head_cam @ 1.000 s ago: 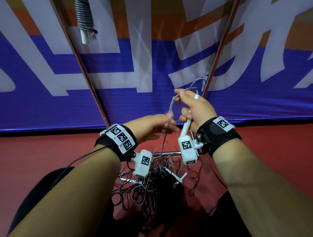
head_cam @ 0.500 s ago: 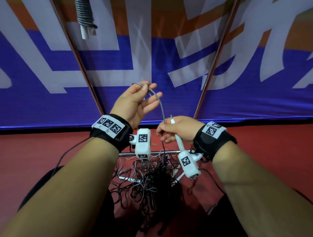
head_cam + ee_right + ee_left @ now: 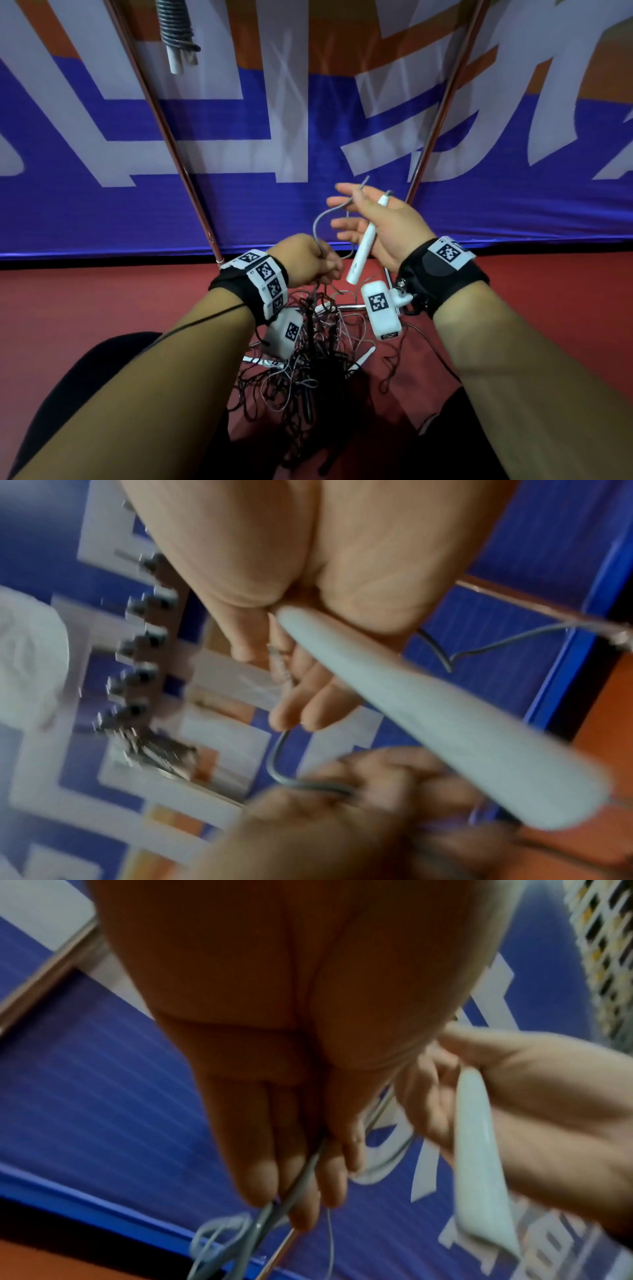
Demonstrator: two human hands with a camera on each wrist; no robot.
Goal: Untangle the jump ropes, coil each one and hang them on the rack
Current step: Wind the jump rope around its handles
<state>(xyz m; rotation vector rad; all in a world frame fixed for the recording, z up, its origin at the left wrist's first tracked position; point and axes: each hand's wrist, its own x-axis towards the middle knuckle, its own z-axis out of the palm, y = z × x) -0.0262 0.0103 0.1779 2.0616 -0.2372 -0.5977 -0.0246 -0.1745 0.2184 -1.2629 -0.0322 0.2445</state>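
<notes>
Our right hand (image 3: 387, 226) carries a white jump-rope handle (image 3: 364, 240) across its palm, the thumb laid over the handle near its top while the fingers (image 3: 346, 198) stretch out nearly straight, so the hold is loose rather than a fist. From the handle's upper tip a grey rope (image 3: 317, 222) loops over those fingers and bends down to our left hand (image 3: 305, 260), which sits just below and beside the right; there the fingers curl round the rope and pinch it, as the left wrist view shows with the cord running out between the fingertips (image 3: 260, 1175). Beneath that grip the rope drops into a tangled pile of black and pale ropes (image 3: 308, 363) on the red floor (image 3: 102, 298), directly under both hands, with other white handles poking out of it. Well above our left hand, a coiled grey rope (image 3: 176, 31) already hangs between the copper-coloured rack poles (image 3: 164, 126), before a blue and white banner (image 3: 239, 144).
</notes>
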